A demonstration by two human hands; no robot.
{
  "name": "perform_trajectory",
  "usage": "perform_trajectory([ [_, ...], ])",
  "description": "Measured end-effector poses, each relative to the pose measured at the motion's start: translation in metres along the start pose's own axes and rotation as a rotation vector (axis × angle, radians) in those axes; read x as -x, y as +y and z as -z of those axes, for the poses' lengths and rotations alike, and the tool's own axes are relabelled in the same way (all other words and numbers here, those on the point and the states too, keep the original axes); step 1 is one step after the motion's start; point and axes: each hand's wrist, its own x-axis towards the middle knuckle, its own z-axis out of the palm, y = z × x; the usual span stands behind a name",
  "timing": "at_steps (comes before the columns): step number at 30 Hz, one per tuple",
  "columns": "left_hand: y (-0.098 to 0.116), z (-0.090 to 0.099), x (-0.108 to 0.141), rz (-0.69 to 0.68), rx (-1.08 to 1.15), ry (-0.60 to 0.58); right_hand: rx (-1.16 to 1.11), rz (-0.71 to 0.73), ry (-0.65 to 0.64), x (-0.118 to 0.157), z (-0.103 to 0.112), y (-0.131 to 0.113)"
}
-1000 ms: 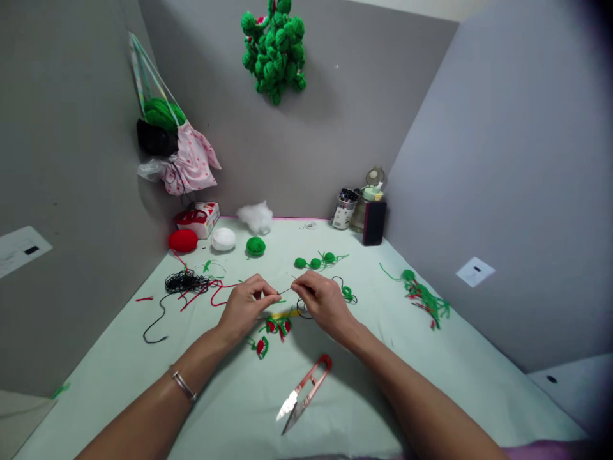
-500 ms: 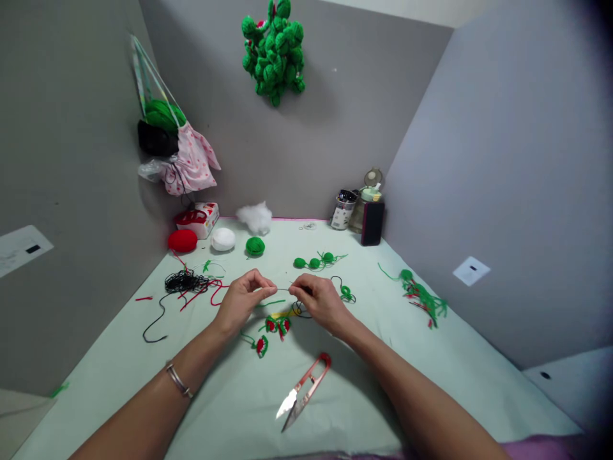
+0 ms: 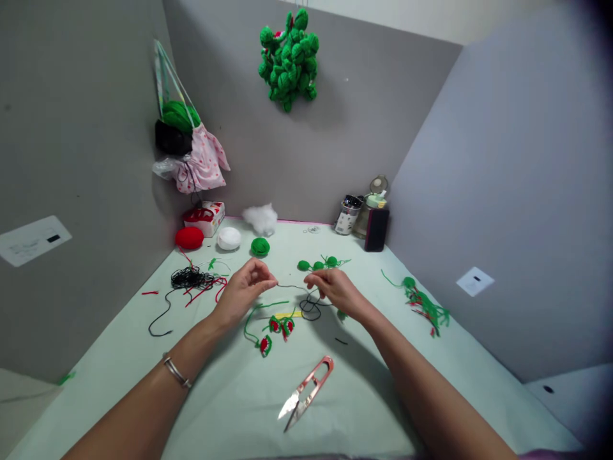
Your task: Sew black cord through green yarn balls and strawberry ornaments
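Observation:
My left hand (image 3: 249, 287) pinches one end of a black yarn (image 3: 310, 311) between thumb and forefinger. From there the strand runs slackly rightward into loose loops under my right hand (image 3: 335, 289). The right fingertips are closed together on the yarn too; whether a needle is in them I cannot tell. Just below the hands lie small red-and-green crocheted pieces (image 3: 265, 345) with green tails, beside a yellow strip (image 3: 288, 314). Red-handled thread snips (image 3: 306, 393) rest nearer to me, blades apart. A short black yarn scrap (image 3: 341, 341) lies below my right hand.
Behind the hands are green balls (image 3: 318, 264), a green yarn ball (image 3: 260, 246), a white one (image 3: 228, 238), a red one (image 3: 189, 237) and stuffing (image 3: 261, 219). A black yarn tangle (image 3: 191, 278) sits left, green-and-red bundles (image 3: 424, 303) right. A phone (image 3: 377, 230) leans at the back.
My hands have moved apart, the right one rightward, and the black strand between them is longer and slack. A short black scrap now shows on the table. The view has shifted slightly.

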Motion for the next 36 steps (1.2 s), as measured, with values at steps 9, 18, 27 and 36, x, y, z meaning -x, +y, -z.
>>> perform_trajectory([
  [9, -0.009, -0.012, 0.008, 0.057, -0.039, -0.206, 0.322, -0.008, 0.083, -0.063, -0.019, 0.007],
  [18, -0.013, -0.018, 0.007, 0.29, 0.34, -0.116, -0.261, 0.209, 0.087, -0.008, -0.016, -0.018],
  [27, -0.009, -0.02, 0.009, 0.411, 0.635, -0.074, -0.529, 0.238, 0.195, 0.029, -0.014, -0.03],
  [36, -0.013, -0.017, 0.007, 0.374, 0.696, -0.019, -0.555, 0.162, 0.033, 0.044, -0.017, -0.046],
])
